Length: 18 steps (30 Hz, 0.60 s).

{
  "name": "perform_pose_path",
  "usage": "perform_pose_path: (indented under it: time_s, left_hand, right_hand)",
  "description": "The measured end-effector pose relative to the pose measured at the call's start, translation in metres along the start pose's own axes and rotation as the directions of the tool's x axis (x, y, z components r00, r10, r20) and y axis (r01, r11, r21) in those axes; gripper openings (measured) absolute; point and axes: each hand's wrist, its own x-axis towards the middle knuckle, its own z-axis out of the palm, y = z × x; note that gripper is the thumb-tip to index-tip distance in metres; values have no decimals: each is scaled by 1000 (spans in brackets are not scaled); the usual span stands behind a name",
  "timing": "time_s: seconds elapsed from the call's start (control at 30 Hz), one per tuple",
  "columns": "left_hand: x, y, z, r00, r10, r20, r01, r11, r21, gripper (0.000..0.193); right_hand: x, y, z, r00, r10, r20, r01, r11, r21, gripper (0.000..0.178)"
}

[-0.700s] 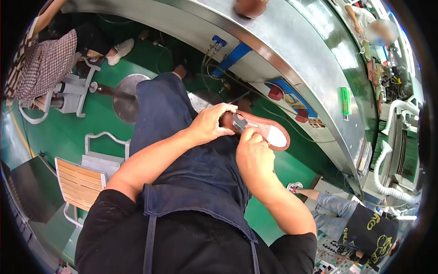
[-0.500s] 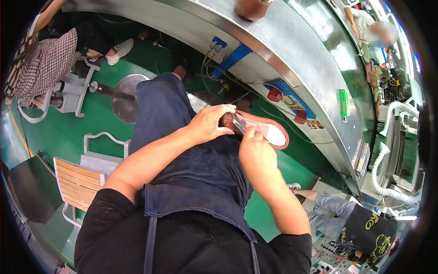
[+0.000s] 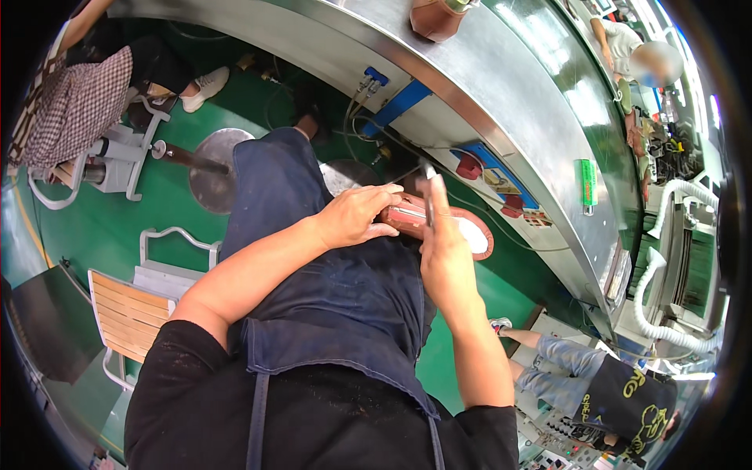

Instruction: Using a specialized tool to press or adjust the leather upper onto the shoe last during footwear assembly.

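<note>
A reddish-brown shoe lies bottom up above my lap, with a pale strip down its middle and a white patch toward one end. My left hand grips the other end, thumb on the near side and fingers over the far side. My right hand is closed around a metal hand tool, held upright just over the shoe. Its bright end sticks up past the fingers; blur hides its exact kind. Part of the shoe is covered by the right hand.
A metal workbench curves along the far side, bearing a brown shoe and a green item. Behind my left arm stands a wood-slatted chair. A seated person is at far left, another person at lower right.
My right hand has lifted the tool off the shoe's bottom and turned it upright. My left hand still holds the shoe in nearly the same place.
</note>
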Motion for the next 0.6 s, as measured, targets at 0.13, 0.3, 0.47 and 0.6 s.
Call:
perform_pose_path:
  time_s: [0.13,0.3,0.47,0.6]
  left_hand:
    - [5,3,7,1000,-22,17,23,998,-51,61]
    - [2,2,9,994,-108,31,110,991,-74,77]
    - [-10,1,9,944,-319,89,330,930,-164,107]
    - [-16,14,13,971,-228,67,235,965,-117,113]
  right_hand:
    - [-6,14,26,998,-59,-35,53,985,-162,85]
    - [-6,14,25,954,-141,-265,162,985,57,87]
    - [-3,12,17,999,10,53,-7,999,-48,76]
    - [-3,4,-20,950,204,-236,-189,978,87,68]
